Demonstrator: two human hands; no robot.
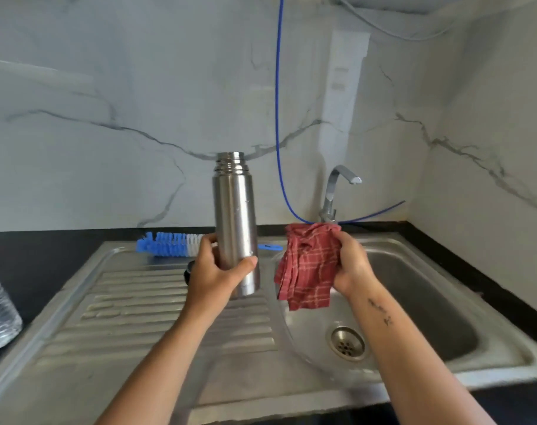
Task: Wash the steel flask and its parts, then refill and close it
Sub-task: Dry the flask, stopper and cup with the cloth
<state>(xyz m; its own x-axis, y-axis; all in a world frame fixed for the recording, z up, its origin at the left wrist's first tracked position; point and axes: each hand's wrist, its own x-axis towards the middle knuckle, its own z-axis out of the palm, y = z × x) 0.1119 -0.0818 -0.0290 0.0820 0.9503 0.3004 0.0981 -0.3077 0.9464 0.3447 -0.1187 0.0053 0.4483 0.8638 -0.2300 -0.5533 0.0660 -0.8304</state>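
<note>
Flask [235, 222] uncapped, upright in left hand [213, 276].

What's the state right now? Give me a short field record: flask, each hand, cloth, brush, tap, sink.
flask: steel flask upright, cap off, threaded neck open, held above the drainboard
left hand: left hand grips the flask's lower body
right hand: right hand holds the red checked cloth bunched, beside the flask, not touching it
brush: blue and white bottle brush lies at the back of the drainboard
tap: tap shows no water running
sink: basin holds no items; drain open
</note>
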